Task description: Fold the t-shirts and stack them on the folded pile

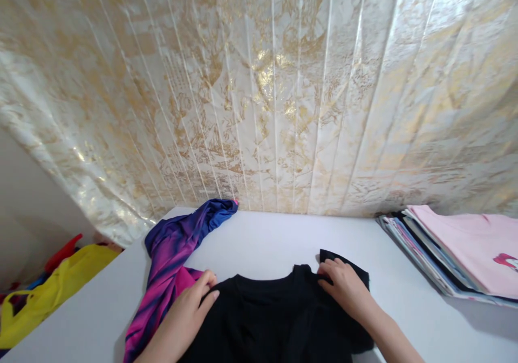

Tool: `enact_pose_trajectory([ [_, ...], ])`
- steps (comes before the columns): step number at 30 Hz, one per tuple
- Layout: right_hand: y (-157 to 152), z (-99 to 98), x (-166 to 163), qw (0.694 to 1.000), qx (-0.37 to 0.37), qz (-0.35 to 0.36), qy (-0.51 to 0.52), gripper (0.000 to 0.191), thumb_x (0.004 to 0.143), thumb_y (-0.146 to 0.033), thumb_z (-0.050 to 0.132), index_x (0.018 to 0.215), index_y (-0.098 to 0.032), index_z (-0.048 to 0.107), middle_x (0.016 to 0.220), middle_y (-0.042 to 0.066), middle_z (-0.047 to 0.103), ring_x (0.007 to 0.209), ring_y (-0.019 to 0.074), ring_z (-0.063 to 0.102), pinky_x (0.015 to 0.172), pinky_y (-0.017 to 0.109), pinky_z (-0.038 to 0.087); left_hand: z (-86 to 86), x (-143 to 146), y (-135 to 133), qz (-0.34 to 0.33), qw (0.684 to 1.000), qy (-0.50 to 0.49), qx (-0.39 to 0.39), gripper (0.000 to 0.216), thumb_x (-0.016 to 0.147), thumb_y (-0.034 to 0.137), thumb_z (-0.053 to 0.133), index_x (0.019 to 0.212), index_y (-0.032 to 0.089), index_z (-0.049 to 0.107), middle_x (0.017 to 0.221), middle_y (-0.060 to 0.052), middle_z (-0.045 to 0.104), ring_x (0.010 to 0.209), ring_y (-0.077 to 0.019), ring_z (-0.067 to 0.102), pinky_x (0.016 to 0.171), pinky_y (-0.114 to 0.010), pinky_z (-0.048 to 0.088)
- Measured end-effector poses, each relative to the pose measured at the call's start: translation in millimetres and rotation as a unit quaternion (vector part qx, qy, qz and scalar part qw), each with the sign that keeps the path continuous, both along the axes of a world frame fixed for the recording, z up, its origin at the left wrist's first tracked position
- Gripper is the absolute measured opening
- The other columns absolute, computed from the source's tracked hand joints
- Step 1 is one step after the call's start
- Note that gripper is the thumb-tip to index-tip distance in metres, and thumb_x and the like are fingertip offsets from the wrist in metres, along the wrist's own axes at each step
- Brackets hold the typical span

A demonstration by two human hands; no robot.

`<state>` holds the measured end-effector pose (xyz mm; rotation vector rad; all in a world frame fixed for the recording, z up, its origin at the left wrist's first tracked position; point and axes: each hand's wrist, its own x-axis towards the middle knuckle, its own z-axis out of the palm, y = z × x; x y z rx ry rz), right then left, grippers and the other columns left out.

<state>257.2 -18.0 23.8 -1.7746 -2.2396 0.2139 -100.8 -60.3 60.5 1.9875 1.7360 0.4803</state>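
A black short-sleeved T-shirt (271, 320) lies on the white table in front of me, its neckline facing away and its lower part cut off by the frame. My left hand (198, 301) is closed on the shirt's left shoulder, thumb and fingers pinching the cloth. At the other shoulder, my right hand (340, 282) grips the fabric near the sleeve, fingers bent over it. Just beyond my left hand lies a crumpled purple and blue garment (170, 260), partly covered by my left wrist.
A neat stack of folded clothes (457, 260), topped by a pink shirt (477, 244), sits at the right of the white table (275, 239). Yellow and red clothes (60, 276) are heaped beyond the left edge. A shiny gold-patterned curtain (263, 93) hangs behind the table.
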Motion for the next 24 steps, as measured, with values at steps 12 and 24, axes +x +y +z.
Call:
enact_pose_trajectory([
  [12, -7.7, 78.5, 81.8, 0.918, 0.230, -0.128, 0.298, 0.029, 0.085, -0.049, 0.049, 0.096, -0.024, 0.059, 0.087, 0.003, 0.066, 0.082, 0.0222, 0.063, 0.072, 0.033, 0.050, 100.0, -7.3, 6.3, 0.008, 0.980, -0.052, 0.191, 0.029, 0.087, 0.053, 0.052, 0.091, 0.026, 0.062, 0.088, 0.003, 0.071, 0.084, -0.0189, 0.068, 0.073, -0.020, 0.049],
  [24, -31.6, 194.8, 81.7, 0.906, 0.339, -0.161, 0.198, 0.027, 0.082, -0.055, 0.050, 0.090, -0.032, 0.062, 0.088, 0.006, 0.069, 0.087, 0.0323, 0.065, 0.078, 0.049, 0.051, 205.2, -2.4, 65.5, 0.084, 0.893, 0.103, 0.430, 0.026, 0.086, 0.050, 0.057, 0.084, 0.028, 0.069, 0.082, 0.005, 0.071, 0.075, -0.0186, 0.065, 0.070, -0.026, 0.044],
])
